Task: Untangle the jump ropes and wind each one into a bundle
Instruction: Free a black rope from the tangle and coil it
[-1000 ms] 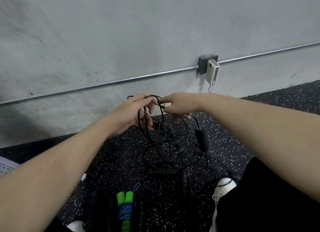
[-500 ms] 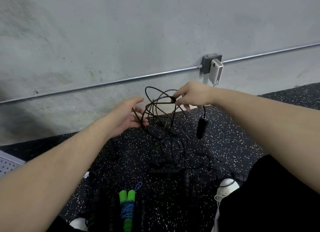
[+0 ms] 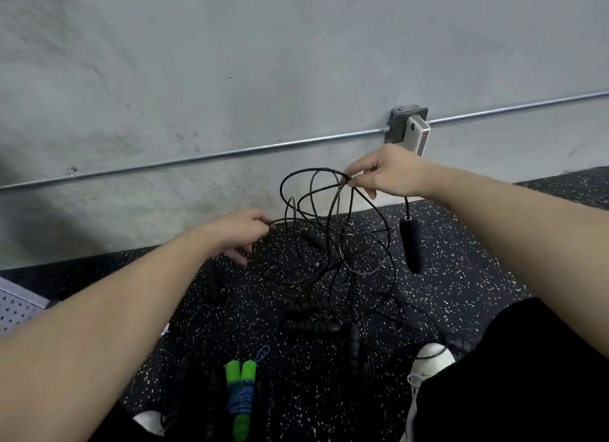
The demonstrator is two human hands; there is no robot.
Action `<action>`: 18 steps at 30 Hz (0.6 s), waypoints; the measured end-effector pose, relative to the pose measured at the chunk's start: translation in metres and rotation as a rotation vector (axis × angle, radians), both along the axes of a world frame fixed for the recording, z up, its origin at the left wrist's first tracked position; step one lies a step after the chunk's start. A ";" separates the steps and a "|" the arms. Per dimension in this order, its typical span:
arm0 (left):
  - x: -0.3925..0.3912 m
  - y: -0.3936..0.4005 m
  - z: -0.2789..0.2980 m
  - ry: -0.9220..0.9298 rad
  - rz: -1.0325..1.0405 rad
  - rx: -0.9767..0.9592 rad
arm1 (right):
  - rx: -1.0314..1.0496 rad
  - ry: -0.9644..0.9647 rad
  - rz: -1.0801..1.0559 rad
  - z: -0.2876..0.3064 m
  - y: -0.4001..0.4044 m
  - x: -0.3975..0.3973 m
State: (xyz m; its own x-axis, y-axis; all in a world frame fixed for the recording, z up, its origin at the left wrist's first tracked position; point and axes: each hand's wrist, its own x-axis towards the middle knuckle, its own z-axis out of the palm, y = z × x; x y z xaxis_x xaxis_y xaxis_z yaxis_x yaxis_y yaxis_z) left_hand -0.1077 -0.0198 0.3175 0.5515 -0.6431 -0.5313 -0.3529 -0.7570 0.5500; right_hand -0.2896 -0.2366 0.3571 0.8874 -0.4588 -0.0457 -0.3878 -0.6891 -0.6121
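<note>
A tangle of thin black jump ropes (image 3: 333, 244) hangs in loops between my hands and trails onto the speckled black floor. My right hand (image 3: 385, 171) pinches the top of several loops, held high near the wall. A black foam handle (image 3: 412, 244) dangles below that hand. My left hand (image 3: 237, 235), lower and to the left, pinches one strand and draws it sideways. More black handles (image 3: 313, 324) lie on the floor under the tangle. A wound rope with green handles (image 3: 242, 395) lies near my feet.
A grey concrete wall with a metal conduit (image 3: 230, 153) and an outlet box (image 3: 408, 127) stands just behind the ropes. My white shoe (image 3: 430, 359) and black-clad leg sit at the lower right. A perforated grey panel (image 3: 16, 306) shows at the left edge.
My hands have drawn apart: the right one rose and moved right with the loops, the left one dropped and moved left with one strand. The dangling handle lifted off the floor.
</note>
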 end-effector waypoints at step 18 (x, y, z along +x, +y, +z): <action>-0.027 -0.026 0.009 -0.247 -0.244 -0.696 | 0.372 -0.147 0.063 -0.007 0.007 -0.003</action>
